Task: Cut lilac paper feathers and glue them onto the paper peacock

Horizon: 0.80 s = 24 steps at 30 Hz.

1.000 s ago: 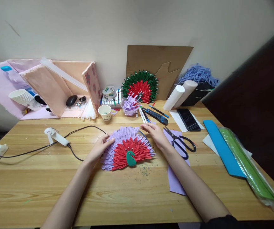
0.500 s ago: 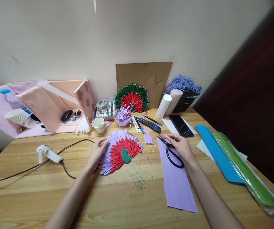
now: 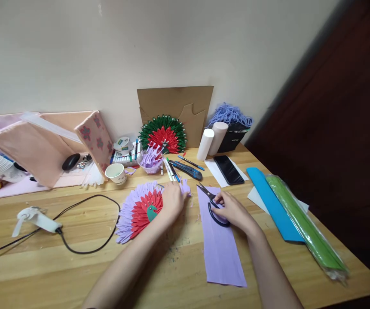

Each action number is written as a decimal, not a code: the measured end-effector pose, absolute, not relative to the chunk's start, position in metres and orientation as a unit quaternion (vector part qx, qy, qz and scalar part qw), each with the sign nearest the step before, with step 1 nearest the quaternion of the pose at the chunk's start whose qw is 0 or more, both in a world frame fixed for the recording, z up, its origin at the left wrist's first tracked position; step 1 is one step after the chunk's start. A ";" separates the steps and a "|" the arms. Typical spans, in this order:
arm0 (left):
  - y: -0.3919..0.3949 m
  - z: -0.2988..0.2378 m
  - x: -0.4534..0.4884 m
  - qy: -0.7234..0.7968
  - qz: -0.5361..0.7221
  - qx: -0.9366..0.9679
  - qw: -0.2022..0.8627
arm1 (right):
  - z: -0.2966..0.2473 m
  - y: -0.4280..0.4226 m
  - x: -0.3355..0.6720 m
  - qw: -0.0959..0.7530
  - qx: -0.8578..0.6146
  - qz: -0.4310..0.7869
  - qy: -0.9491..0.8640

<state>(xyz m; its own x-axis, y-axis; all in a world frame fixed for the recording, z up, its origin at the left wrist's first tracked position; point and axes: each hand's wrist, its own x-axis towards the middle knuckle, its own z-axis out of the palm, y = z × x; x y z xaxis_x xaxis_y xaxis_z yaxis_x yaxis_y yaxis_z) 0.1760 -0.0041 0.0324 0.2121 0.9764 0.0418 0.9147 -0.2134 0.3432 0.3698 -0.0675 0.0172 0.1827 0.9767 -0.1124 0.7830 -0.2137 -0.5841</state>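
Observation:
A paper peacock (image 3: 138, 210) with purple and red feathers lies flat on the wooden table (image 3: 75, 274). My left hand (image 3: 172, 201) reaches over its right edge, fingers together at a small purple paper piece (image 3: 185, 187). Whether it grips that piece I cannot tell. My right hand (image 3: 233, 210) rests on the handles of black scissors (image 3: 213, 206), fingers curled around them. The scissors lie on a long purple paper sheet (image 3: 220, 244).
A glue gun (image 3: 35, 217) with black cord lies at left. A paper cup (image 3: 116, 173), a bowl of purple pieces (image 3: 151, 159), pens, a utility knife (image 3: 188, 170) and a phone (image 3: 228, 169) sit behind. Blue and green rolls (image 3: 301, 210) lie at right. A second peacock (image 3: 163, 135) leans on cardboard.
My left hand has moved from the peacock's left edge across to its right side. My right hand has closed on the scissors' handles. The camera has turned right.

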 end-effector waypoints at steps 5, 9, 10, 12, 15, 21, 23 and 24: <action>0.009 0.027 0.182 0.623 0.117 0.758 0.155 | 0.019 -0.069 0.363 0.112 -0.784 0.137 -0.595; 0.013 0.035 0.167 0.567 0.200 0.770 0.215 | 0.021 -0.064 0.357 0.084 -0.796 0.133 -0.585; 0.014 0.036 0.164 0.546 0.242 0.765 0.242 | 0.021 -0.064 0.357 0.088 -0.795 0.135 -0.584; 0.018 0.036 0.160 0.503 0.319 0.745 0.300 | 0.021 -0.065 0.360 0.111 -0.790 0.149 -0.584; 0.023 0.032 0.157 0.475 0.380 0.702 0.369 | 0.022 -0.065 0.365 0.197 -0.775 0.187 -0.571; 0.019 0.035 0.159 0.466 0.386 0.619 0.501 | 0.019 -0.058 0.346 0.489 -0.668 0.375 -0.418; 0.013 0.039 0.163 0.457 0.377 0.628 0.505 | 0.016 -0.057 0.332 0.542 -0.611 0.446 -0.365; 0.009 0.040 0.165 0.453 0.371 0.638 0.501 | 0.016 -0.057 0.325 0.561 -0.590 0.468 -0.343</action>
